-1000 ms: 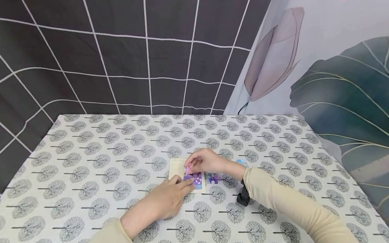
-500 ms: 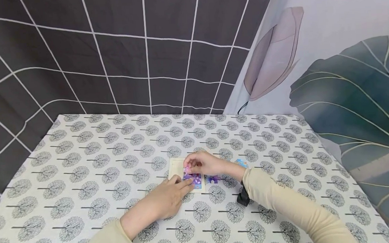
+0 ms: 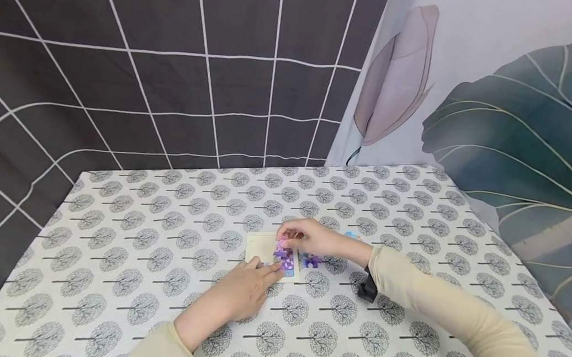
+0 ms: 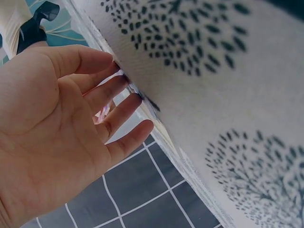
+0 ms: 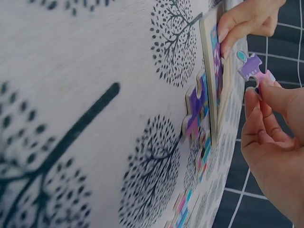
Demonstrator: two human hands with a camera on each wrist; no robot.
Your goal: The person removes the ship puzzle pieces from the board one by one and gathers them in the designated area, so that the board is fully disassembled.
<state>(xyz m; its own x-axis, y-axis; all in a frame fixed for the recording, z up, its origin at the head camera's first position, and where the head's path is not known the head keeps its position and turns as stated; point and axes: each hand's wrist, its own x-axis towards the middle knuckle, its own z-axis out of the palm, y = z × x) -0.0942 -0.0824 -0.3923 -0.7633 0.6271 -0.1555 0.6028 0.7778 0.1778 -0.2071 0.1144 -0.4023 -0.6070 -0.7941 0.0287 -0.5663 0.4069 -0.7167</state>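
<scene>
Between thumb and fingers, my right hand [image 3: 315, 238] pinches a purple and pink jigsaw piece [image 5: 251, 68]. The right wrist view shows that piece raised off the pale puzzle tray [image 5: 209, 57] and tilted. Purple and blue pieces [image 3: 288, 269] fill the tray's near right part, while its bare base [image 3: 257, 244] shows at the left. My left hand [image 3: 244, 292] rests its extended fingertips on the laid pieces at the tray's front. In the left wrist view, the palm [image 4: 52, 123] faces the camera with fingers slightly bent.
Just right of the tray lies a loose purple piece [image 5: 195, 107], with more colourful loose pieces [image 5: 183, 206] beyond it. A blue piece [image 3: 352, 234] shows behind the right wrist. The tree-print tablecloth [image 3: 147, 254] reaches a dark grid curtain [image 3: 171, 98].
My right hand has lifted the jigsaw piece from the tray and shifted slightly right with it. The left hand stays on the tray. The head view has turned slightly.
</scene>
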